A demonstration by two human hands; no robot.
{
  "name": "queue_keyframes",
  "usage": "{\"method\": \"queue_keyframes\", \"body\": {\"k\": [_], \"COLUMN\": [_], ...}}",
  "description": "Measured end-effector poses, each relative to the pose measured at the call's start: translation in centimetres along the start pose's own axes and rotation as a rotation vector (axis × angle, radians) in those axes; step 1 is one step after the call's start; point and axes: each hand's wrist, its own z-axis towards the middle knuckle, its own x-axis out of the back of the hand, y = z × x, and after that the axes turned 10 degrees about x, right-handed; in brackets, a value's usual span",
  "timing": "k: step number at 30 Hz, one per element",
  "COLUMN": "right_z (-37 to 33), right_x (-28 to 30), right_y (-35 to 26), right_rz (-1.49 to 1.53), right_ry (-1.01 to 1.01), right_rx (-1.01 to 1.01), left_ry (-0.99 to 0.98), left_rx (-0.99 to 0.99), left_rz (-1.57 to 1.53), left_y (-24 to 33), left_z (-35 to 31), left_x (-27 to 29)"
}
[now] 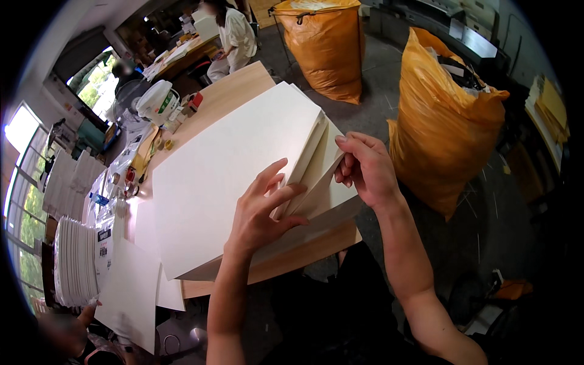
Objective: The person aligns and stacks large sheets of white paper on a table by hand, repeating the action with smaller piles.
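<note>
A large white sheet of card (222,167) lies on top of a thick white stack on the wooden table (331,239). Along its right side a narrow flap (311,143) stands up, creased away from the flat part. My left hand (254,213) rests at the near end of this flap, its fingers spread and lightly touching the edge. Thumb and fingers of my right hand (368,167) pinch the raised outer edge of the flap, beside the table's right side. The stack's lower layers are partly hidden under the sheet and my left arm.
Two large orange sacks (325,52) stand beyond and right of the table. White sheets are stacked (73,261) at the left, near another person's hand. A white bucket (157,102) and small containers line the far left edge. A person in white (236,36) sits farther back.
</note>
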Motion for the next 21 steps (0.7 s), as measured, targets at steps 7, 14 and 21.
{"method": "queue_keyframes", "body": {"k": [7,14,21], "right_z": [-0.4,-0.2,-1.1], "right_x": [0.3,-0.4,-0.2], "right_y": [0.3,0.1,0.0], "right_rz": [0.047,0.067,-0.142], "right_ry": [-0.008,0.012,0.1], "right_rx": [0.041,0.005,0.099], "left_ry": [0.059,0.065,0.025], "left_rx": [0.056,0.044,0.039], "left_rz": [-0.114,-0.06,-0.079], "left_y": [-0.6,-0.6,-0.3], "left_z": [-0.1,-0.1,-0.1], "left_x": [-0.2,-0.4,-0.3]}}
